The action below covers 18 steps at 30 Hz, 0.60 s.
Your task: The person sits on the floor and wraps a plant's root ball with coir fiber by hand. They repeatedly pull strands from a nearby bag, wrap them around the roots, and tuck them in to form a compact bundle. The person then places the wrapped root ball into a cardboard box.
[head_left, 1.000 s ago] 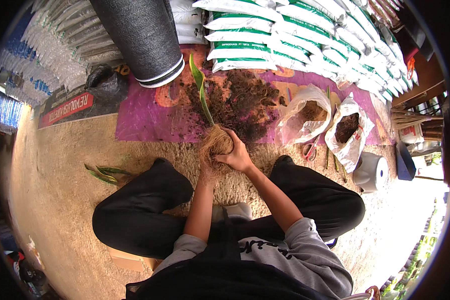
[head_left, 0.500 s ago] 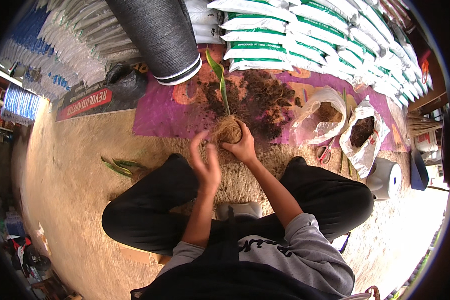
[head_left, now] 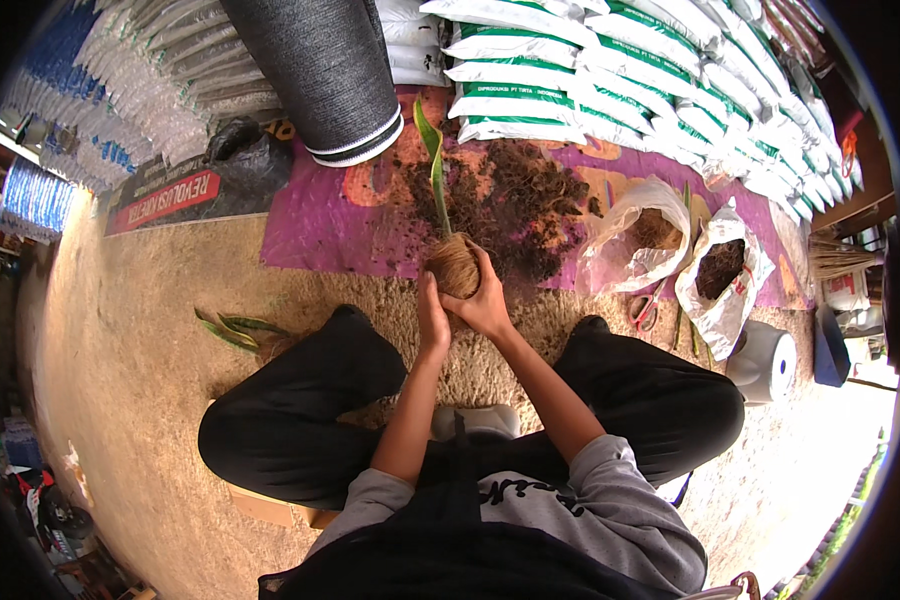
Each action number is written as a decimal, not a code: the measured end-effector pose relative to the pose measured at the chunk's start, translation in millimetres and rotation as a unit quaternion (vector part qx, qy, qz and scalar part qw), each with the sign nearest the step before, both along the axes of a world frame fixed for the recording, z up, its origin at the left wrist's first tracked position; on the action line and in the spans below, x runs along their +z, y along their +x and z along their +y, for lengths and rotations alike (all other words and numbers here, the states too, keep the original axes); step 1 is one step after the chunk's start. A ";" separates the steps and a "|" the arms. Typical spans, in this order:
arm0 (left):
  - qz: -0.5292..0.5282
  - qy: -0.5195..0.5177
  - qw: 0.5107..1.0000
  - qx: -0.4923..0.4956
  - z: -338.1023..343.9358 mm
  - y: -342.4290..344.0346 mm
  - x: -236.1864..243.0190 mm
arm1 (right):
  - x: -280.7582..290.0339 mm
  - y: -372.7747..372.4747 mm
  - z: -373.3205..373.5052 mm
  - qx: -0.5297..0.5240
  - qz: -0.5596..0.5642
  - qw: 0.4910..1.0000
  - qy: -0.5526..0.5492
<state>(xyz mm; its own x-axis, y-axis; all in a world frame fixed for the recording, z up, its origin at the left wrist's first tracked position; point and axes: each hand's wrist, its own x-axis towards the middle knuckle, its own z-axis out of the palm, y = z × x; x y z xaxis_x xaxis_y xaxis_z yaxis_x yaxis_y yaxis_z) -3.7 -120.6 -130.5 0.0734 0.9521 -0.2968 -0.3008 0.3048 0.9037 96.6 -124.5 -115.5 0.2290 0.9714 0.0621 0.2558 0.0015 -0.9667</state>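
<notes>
Between my hands is a round brown ball of coir fibre [head_left: 452, 268] with a single tall snake plant leaf [head_left: 436, 172], green with yellow edges, rising from its top. My left hand [head_left: 434, 315] presses against the ball's left side, fingers upward. Around the right side and underneath curls my right hand [head_left: 484, 298]. The ball is held just over the near edge of a purple printed sheet [head_left: 315, 235]. Dark loose soil [head_left: 530, 195] lies spread on that sheet beyond my hands.
At right stand a clear bag of brown fibre [head_left: 630, 245], a white bag of dark soil [head_left: 722, 280], red-handled scissors [head_left: 646, 312] and a white pot [head_left: 765, 362]. Snake plant leaves [head_left: 232, 332] lie left. A black roll [head_left: 320, 80] and stacked sacks [head_left: 515, 75] stand behind.
My left hand, apart from the ball and blurred before, has closed in against its left side. My right hand keeps its hold. The fibre looks smoother and tighter now.
</notes>
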 end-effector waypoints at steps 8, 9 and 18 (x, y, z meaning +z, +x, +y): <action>-0.131 -0.152 0.979 -0.027 23.5 -17.6 12.3 | 15.0 2.9 -7.3 0.092 -0.012 0.996 0.005; -0.130 -0.152 0.979 -0.029 23.3 -16.5 11.8 | 16.3 4.2 -9.5 0.095 -0.031 0.995 0.006; -0.254 -0.169 0.950 -0.060 26.1 -13.9 -7.2 | 34.3 34.6 -22.5 0.142 0.132 0.981 -0.009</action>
<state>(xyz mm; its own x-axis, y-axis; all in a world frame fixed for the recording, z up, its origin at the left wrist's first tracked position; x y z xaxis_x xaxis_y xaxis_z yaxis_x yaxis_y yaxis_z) -17.6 -94.6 -137.6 0.3915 0.7841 -0.4816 -0.6169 0.6119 0.4950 131.2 -146.9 -81.2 -0.0456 0.9988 0.0199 -0.0110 0.0194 -0.9998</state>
